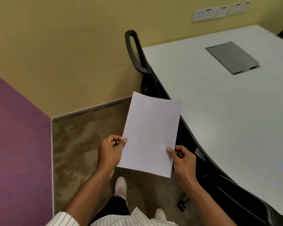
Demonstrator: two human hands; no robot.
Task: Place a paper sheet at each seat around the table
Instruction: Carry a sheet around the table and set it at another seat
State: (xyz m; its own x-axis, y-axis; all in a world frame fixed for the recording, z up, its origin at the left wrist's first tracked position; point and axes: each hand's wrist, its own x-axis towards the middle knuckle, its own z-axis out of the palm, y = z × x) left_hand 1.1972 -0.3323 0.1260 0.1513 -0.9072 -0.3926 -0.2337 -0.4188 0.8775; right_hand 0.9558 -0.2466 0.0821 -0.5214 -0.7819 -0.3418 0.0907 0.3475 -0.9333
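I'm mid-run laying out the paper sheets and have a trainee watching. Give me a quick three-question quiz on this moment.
1. True or false: the paper sheet already lies flat on the table.
2. Which hands hold the sheet? A) left hand only B) right hand only C) both
3. Fill in: the grey hatch set into the tabletop is ____ (open or closed).

Key
1. False: it is held in the air, mostly over the carpet, its right corner overlapping the table edge in the picture.
2. C: each hand pinches one side edge near the bottom.
3. Closed.
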